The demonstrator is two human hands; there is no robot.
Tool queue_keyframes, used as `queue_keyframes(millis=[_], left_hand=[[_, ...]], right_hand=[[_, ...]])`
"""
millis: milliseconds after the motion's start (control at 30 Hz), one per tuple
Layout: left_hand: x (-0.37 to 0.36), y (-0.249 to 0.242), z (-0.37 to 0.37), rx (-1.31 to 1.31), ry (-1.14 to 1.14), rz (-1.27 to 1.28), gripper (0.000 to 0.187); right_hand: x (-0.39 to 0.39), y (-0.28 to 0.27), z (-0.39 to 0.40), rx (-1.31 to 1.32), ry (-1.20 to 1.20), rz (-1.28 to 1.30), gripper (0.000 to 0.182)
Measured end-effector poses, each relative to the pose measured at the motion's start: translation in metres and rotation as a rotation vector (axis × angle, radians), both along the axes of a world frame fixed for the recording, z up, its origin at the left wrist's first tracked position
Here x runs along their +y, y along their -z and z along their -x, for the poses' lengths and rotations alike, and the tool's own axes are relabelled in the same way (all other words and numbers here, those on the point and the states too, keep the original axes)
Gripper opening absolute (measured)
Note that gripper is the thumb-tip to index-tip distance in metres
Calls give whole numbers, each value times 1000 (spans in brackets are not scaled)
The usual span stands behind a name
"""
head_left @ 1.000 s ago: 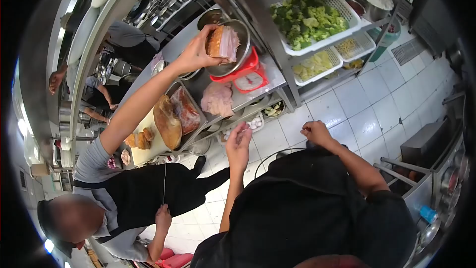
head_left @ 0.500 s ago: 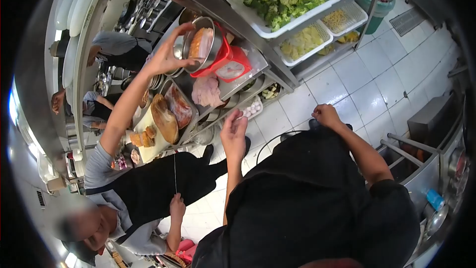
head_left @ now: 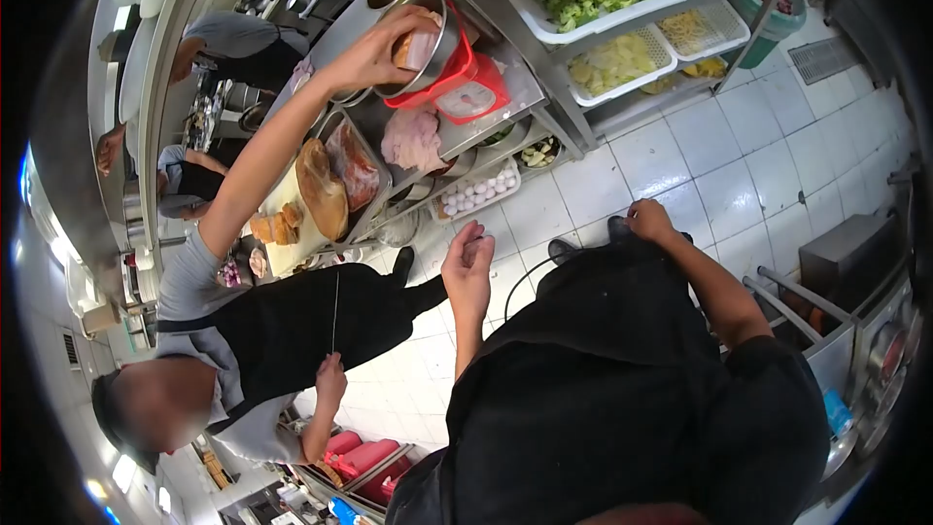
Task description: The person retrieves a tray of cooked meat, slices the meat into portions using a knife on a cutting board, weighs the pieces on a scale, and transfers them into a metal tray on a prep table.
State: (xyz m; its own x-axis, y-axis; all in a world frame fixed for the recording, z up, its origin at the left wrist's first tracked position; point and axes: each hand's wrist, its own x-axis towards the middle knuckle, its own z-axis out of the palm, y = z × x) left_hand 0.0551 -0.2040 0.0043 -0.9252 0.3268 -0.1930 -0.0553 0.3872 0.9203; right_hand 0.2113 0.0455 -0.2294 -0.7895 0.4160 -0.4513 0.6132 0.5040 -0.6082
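Left grip loosely cupped; right grip curled, contents unclear; counter edge well apart.

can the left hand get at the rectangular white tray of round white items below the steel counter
Probably yes, perhaps with a stoop: the bare left hand looks empty and loosely open, and nothing visible blocks its way to the rectangular white tray, which sits below the steel counter.

Free gap between the hands
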Motion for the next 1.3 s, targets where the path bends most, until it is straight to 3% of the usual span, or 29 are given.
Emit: queue_keyframes(millis=[1300], left_hand=[[5, 14, -5, 15, 4, 10, 37]], right_hand=[[12, 36, -12, -59, -55, -31, 25]])
